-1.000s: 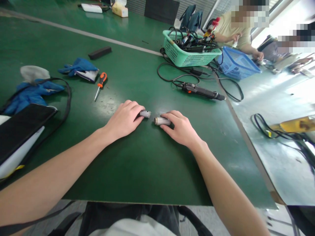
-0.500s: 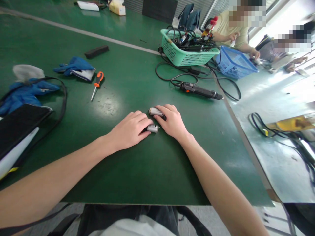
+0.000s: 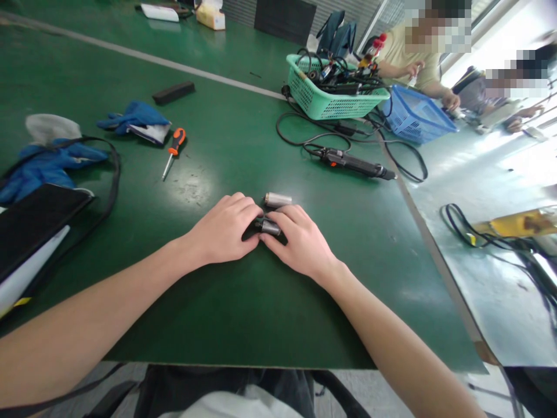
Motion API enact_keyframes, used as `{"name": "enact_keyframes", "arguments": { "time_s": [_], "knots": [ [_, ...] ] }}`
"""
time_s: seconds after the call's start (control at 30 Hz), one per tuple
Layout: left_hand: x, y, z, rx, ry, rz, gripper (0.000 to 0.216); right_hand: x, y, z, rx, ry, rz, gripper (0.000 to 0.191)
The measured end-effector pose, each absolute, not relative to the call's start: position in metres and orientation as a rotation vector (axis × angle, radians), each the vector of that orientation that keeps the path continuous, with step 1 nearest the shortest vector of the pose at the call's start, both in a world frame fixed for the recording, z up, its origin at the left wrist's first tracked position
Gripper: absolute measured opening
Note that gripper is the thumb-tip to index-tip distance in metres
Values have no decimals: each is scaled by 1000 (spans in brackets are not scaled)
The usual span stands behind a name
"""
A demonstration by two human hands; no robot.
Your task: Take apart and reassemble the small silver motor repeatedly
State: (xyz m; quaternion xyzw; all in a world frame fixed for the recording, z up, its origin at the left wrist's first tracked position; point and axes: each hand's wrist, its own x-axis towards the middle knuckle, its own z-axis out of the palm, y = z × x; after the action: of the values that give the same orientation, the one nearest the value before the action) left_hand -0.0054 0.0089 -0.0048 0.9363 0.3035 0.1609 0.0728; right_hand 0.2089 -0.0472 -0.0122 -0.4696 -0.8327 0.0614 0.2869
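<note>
My left hand [image 3: 224,229] and my right hand [image 3: 298,241] meet in the middle of the green table [image 3: 243,302]. Both pinch a small grey and black cylindrical part [image 3: 267,226] that lies on the table between their fingertips. A second silver cylinder [image 3: 277,200] lies free on the table just beyond my right fingers, untouched by either hand.
An orange-handled screwdriver [image 3: 174,151], blue gloves [image 3: 133,119] and a black bar [image 3: 173,92] lie to the left. A corded electric screwdriver [image 3: 354,164] lies ahead on the right, before a green basket [image 3: 335,96] and a blue basket [image 3: 413,116]. Other people work at the far right.
My right hand let go of the silver cylinder, leaving it on the table, and came back to join my left hand on the smaller part.
</note>
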Motion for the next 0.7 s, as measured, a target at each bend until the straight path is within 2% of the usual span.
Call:
{"name": "enact_keyframes", "arguments": {
  "time_s": [0.13, 0.33, 0.7],
  "knots": [
    [-5, 9, -3, 2841, 884, 462, 12, 210, -45, -19, -1278, -2232, 231, 23],
    [-2, 9, -6, 2823, 782, 499, 12, 220, -44, -19, -1213, -2259, 324, 21],
    [-2, 9, -9, 2867, 720, 526, 13, 217, -47, -21, -1219, -2243, 306, 16]
  ]
}}
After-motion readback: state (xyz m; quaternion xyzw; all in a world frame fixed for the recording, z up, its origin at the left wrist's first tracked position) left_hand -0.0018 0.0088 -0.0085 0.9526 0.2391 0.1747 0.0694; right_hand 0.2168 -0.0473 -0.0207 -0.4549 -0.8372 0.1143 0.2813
